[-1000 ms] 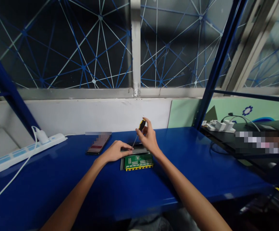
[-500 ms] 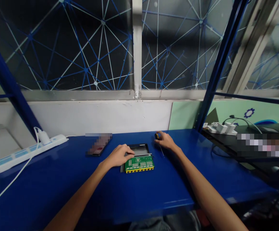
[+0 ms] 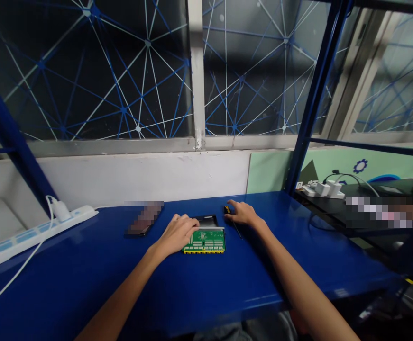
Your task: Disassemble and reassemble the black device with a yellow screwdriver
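Note:
A green circuit board [image 3: 204,240] with a row of yellow ports along its near edge sits at the front of a shallow black metal case [image 3: 208,220] on the blue desk. My left hand [image 3: 178,233] is closed over the left side of the case and board, its fingertips near the silver strip between them; part of that side is hidden. To the right of the case, my right hand [image 3: 242,213] has thumb and fingers around the black and yellow handle of a screwdriver [image 3: 226,209]. Its thin shaft points back toward me, low over the desk.
A dark phone [image 3: 145,220], partly blurred out, lies left of the case. A white power strip [image 3: 32,234] with a plugged-in charger and cable runs along the desk's left. Blue frame posts [image 3: 307,109] rise at the sides. A black table [image 3: 377,208] stands at the right.
The board and case now appear tilted, with less of the yellow ports showing and more of the silver strip. My right hand and the screwdriver are slightly closer to the case.

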Motion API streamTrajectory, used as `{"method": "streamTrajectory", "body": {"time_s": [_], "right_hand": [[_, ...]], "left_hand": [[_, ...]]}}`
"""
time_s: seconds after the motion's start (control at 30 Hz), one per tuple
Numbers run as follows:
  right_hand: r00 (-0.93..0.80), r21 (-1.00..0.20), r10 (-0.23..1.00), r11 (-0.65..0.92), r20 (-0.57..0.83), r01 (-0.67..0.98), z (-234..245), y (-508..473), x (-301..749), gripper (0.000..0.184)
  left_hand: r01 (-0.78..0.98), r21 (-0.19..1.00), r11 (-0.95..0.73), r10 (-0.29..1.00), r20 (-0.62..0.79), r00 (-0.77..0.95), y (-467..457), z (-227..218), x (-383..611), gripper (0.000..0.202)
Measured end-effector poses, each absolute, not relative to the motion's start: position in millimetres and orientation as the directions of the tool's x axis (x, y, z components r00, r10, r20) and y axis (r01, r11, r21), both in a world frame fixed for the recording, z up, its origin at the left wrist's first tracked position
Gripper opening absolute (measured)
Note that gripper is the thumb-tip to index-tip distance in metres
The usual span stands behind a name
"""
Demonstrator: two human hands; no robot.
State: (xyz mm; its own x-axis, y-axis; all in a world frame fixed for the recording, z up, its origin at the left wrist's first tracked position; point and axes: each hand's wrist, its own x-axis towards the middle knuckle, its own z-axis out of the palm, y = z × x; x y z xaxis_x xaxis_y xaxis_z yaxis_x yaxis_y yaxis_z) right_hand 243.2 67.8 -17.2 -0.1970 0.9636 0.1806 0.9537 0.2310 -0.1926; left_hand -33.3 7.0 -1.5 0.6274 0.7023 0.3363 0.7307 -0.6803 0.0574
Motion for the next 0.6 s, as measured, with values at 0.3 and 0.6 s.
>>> {"method": "streamTrajectory", "body": {"time_s": [0.3, 0.6], "right_hand": [[-0.121, -0.24, 0.943, 0.202, 0.311, 0.95, 2, 55, 244, 0.043], [-0.473, -0.591, 0.81, 0.58, 0.346, 0.561, 21, 26, 214, 0.039]], "left_hand": [[0.736, 0.084, -0.672, 0.703, 0.385, 0.598, 6, 7, -34, 0.024], [0.703, 0.15, -0.695, 0.652, 0.544, 0.528, 0, 19, -32, 0.026]]}}
